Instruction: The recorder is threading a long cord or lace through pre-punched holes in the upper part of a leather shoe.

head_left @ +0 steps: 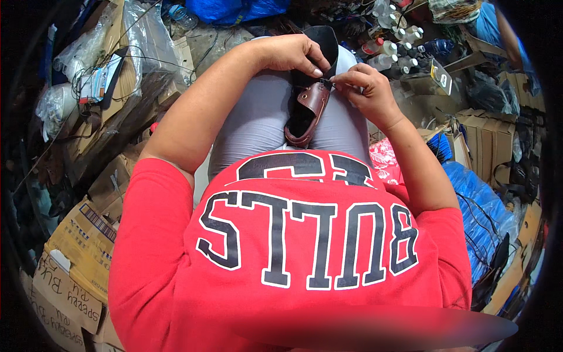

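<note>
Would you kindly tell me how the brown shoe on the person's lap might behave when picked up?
The brown shoe would probably keep its rounded shape, since its rim holds open. It is likely light for its size, as its inside looks hollow. Its smooth, slightly shiny surface suggests it may be a little slippery.

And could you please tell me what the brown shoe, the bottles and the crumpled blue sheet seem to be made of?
Shoe: probably leather or imitation leather, judging by its smooth, slightly glossy brown surface. Bottles: likely plastic, from their pale, see-through walls and narrow capped necks. Blue sheet: seemingly thin plastic, with shiny, crinkled folds.
</note>
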The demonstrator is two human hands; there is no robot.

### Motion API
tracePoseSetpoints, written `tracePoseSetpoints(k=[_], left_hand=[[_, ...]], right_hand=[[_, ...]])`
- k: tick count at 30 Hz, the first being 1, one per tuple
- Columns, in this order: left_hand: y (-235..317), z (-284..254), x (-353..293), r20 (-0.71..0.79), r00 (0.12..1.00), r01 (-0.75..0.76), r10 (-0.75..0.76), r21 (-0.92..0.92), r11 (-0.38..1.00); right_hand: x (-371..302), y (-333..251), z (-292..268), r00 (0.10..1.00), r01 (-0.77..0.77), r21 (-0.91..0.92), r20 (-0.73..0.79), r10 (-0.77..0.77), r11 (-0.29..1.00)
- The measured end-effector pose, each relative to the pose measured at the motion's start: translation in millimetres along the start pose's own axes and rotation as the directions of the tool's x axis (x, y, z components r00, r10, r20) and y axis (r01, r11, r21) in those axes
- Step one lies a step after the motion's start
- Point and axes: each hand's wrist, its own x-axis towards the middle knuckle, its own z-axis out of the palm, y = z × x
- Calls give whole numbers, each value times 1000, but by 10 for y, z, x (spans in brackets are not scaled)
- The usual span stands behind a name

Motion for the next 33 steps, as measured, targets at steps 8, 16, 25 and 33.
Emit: tracePoseSetpoints(k=[8, 16, 25, 33], left_hand=[[100, -21, 17, 110, 994, -4, -8, 110, 994], [84, 8, 95, -149, 984, -62, 99, 235, 970], [240, 275, -364, -654, 682, -18, 327, 432, 902], [82, 329, -626, -379, 909, 58, 175, 530, 846]], right_hand=[[80, -313, -120, 982, 182, -507, 135, -131, 843], [346, -548, -18, 924, 311, -657, 379, -55, 687], [136, 48, -166, 890, -455, 582, 286, 355, 674], [14, 206, 58, 998, -40, -3, -58, 40, 999]])
